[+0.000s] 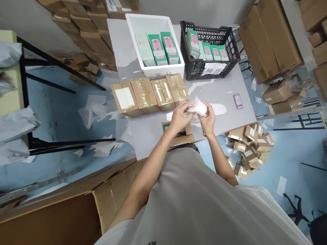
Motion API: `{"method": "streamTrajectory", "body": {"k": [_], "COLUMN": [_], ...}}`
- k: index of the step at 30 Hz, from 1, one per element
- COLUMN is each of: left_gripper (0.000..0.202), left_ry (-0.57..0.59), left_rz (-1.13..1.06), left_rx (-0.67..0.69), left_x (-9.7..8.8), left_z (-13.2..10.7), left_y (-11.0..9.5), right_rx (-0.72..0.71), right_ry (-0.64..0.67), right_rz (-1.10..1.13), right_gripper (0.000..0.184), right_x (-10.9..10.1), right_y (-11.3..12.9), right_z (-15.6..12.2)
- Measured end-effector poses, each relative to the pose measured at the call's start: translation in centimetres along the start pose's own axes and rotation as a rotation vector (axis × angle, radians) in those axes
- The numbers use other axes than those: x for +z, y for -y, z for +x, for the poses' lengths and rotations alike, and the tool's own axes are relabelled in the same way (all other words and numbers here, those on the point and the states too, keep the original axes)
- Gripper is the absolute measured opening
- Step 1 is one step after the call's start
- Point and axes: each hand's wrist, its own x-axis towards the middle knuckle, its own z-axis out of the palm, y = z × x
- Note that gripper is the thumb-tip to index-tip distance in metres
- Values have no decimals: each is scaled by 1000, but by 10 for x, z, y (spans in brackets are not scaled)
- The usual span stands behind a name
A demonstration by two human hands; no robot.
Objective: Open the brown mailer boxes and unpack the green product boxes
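Note:
Both my hands meet over the grey table [224,95], gripping a crumpled white sheet of wrapping paper [198,108]. My left hand [179,117] pinches its left side and my right hand [208,119] closes on its right side. Right below my hands an open small cardboard box [180,132] with a green item inside sits at the table's near edge, partly hidden by my left wrist.
A row of several taped cardboard boxes [150,94] lies behind my hands. A white foam bin [153,41] and a black crate [208,51] hold green-and-pink product boxes. A small pink item [237,101] lies at right. Small boxes [251,146] pile on the floor; big cartons stand around.

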Motion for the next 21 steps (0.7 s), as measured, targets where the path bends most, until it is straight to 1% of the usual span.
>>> {"method": "streamTrajectory", "body": {"k": [3,5,6,7,9,11,12,13,14,16,18,19,21], "left_gripper": [42,45,45,46,50,59,63,65,65,59,50,46,42], "left_ry": [0,58,109,176,348,497,530,534,514,422,286,211,92], "left_rz": [-2,28,61,105,217,320,352,365,361,309,232,199,171], "left_rx": [45,62,54,34,-27,-88,-107,-113,-107,-73,-54,-64,-152], "left_x": [33,55,65,73,85,89,89,87,84,73,57,48,30], "left_z": [36,51,56,58,56,46,38,30,21,0,-25,-39,-68], "left_y": [-1,7,13,19,32,42,46,48,48,49,51,54,62], "right_rx": [-43,-20,11,56,177,321,385,438,476,510,493,471,404], "right_ry": [-98,-152,-169,-181,-165,-120,-89,-48,3,112,193,208,183], "right_rz": [-175,-268,-292,-300,-312,-356,-384,-409,-425,-424,-393,-382,-383], "right_gripper": [55,56,56,56,58,61,61,62,63,69,84,94,107], "right_x": [-9,-10,-10,-9,-4,2,5,8,11,15,13,10,3], "right_y": [-12,-30,-41,-53,-76,-96,-104,-111,-117,-127,-132,-132,-127], "right_z": [19,26,27,27,23,16,12,9,5,0,-4,-7,-17]}}
